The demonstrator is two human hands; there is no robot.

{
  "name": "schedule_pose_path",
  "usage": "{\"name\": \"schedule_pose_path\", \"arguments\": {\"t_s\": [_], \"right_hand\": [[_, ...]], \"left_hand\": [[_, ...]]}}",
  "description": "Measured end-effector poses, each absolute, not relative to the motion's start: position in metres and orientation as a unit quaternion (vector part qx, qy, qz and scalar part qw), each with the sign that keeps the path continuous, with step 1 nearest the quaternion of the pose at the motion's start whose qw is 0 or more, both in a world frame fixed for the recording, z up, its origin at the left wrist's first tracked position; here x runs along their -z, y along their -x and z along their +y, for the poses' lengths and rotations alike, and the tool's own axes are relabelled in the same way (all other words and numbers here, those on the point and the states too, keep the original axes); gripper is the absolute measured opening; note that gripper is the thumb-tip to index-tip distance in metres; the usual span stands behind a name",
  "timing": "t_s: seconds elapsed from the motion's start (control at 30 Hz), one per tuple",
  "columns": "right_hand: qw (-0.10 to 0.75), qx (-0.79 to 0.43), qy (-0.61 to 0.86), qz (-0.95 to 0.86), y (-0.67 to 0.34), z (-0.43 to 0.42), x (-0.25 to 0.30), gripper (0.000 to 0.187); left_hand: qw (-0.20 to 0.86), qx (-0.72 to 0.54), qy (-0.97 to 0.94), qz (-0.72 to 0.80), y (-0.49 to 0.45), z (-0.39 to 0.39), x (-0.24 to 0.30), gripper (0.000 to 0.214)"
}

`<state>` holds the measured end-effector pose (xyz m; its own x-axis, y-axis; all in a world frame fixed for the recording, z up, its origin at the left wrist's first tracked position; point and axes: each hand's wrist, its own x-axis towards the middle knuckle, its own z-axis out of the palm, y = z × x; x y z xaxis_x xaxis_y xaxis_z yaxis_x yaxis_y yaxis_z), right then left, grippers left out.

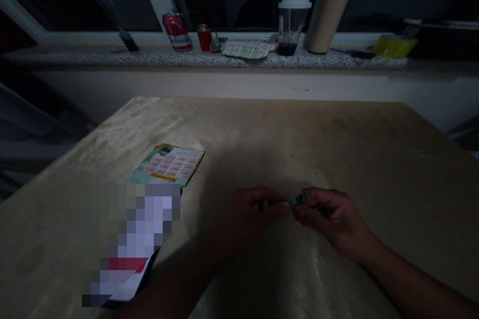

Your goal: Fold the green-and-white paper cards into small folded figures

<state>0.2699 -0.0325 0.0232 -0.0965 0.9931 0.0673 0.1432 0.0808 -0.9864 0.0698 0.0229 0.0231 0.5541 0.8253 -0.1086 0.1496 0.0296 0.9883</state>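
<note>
Over the middle of the table, my right hand point(333, 212) pinches a small wrapper point(299, 199), dark blue with touches of yellow, between thumb and fingers. My left hand point(254, 209) meets it from the other side, its thumb and fingertips closed at the wrapper's near end, where a small pale bit shows. Dim light and the fingers hide what kind of wrapper it is. Both hands hang in shadow above the tabletop point(337, 144).
At left lie a printed card point(170, 163) and a pixelated phone-like device point(136, 239). Along the granite sill point(149, 58) stand a red can point(176, 32), a red lighter-like container point(204, 39), a crumpled packet point(246, 49), a lidded cup with straw point(290, 27), a cardboard tube point(333, 7) and a yellow packet point(394, 46).
</note>
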Motion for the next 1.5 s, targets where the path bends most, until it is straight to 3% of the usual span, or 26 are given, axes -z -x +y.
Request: {"name": "schedule_pose_path", "arguments": {"t_s": [0.17, 0.9, 1.5], "right_hand": [[0.471, -0.463, 0.491, -0.568, -0.2702, -0.0335, -0.0184, 0.027], [0.483, -0.438, 0.486, -0.582, -0.2697, -0.0323, -0.0208, 0.016], [0.457, -0.451, 0.491, -0.589, -0.2694, -0.0342, -0.0162, 0.027]], "left_hand": [[0.619, -0.321, -0.615, 0.369, -0.0698, 0.0220, -0.0208, 0.022], [0.636, -0.300, -0.604, 0.375, -0.0695, 0.0221, -0.0187, 0.020], [0.623, -0.298, -0.618, 0.375, -0.0733, 0.0159, -0.0185, 0.022]]}}
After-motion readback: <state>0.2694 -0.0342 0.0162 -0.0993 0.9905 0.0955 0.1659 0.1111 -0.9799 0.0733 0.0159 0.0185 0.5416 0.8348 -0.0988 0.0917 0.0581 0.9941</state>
